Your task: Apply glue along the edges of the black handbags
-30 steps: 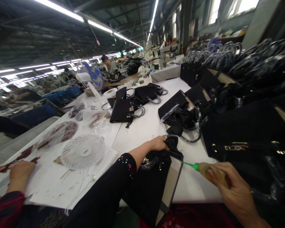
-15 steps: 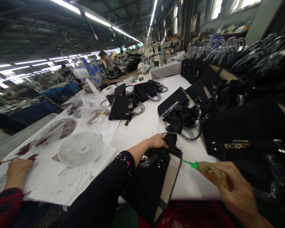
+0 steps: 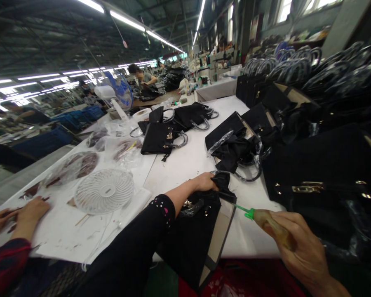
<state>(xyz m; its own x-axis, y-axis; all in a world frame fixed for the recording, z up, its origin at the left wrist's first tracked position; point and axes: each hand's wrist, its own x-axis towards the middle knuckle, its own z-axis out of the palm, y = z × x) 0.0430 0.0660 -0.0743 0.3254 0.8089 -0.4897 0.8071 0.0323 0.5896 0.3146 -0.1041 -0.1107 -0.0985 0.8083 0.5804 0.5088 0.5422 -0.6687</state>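
Note:
A black handbag (image 3: 188, 237) lies tilted over the front edge of the white table, its beige inner panel (image 3: 220, 231) facing right. My left hand (image 3: 205, 182) is closed on the bag's black fabric near the top, its fingertips partly hidden. In my right hand (image 3: 306, 243) is a glue bottle (image 3: 273, 227) with amber contents and a long green nozzle. The nozzle tip is at the upper edge of the beige panel; whether it touches I cannot tell. Gold fittings and a plastic-wrapped handle show beside my left forearm.
More black handbags (image 3: 157, 138) lie farther back, with another bag (image 3: 225, 132) at centre right. Many bags (image 3: 312, 161) crowd the right side. A white fan (image 3: 106, 190) lies left, near a co-worker's hands (image 3: 34, 212) holding brown pieces. A blue fan (image 3: 119, 88) stands behind.
My right hand and the glue bottle have shifted slightly left, the nozzle staying along the panel's edge. My left hand keeps its hold. The co-worker's second hand has come into view at left.

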